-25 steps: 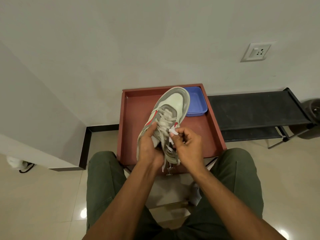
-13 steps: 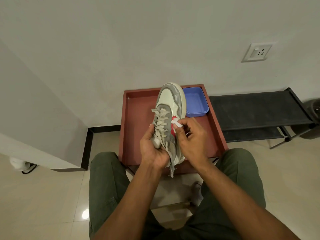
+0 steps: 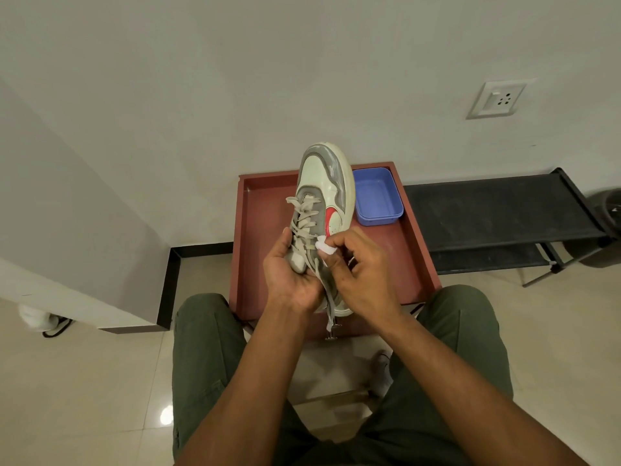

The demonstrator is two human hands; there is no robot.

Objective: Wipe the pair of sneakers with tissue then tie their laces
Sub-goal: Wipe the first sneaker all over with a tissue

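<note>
Gripping the sneaker (image 3: 327, 193) from below and the left, the left hand (image 3: 291, 275) has its palm turned up, its fingers curled round the heel end and its thumb lying along the laced side; the shoe is lifted clear of the red tray (image 3: 411, 260), toe pointing away toward the wall, tilted so its red-marked side faces right; the right hand (image 3: 361, 270) pinches a small wad of white tissue (image 3: 323, 245) between thumb and forefinger and presses it against the shoe's side just below the red mark, the other fingers loosely curled; the laces (image 3: 304, 216) run loose through the eyelets, and one free end hangs down between the wrists past the tray's near edge; a blue tub (image 3: 378, 196) sits in the tray's far right corner, just beside the shoe's toe; a black rack (image 3: 497, 210) stands to the right of the tray against the wall, with a socket (image 3: 496, 99) above it; the person's knees in green trousers (image 3: 208, 348) flank the tray.
</note>
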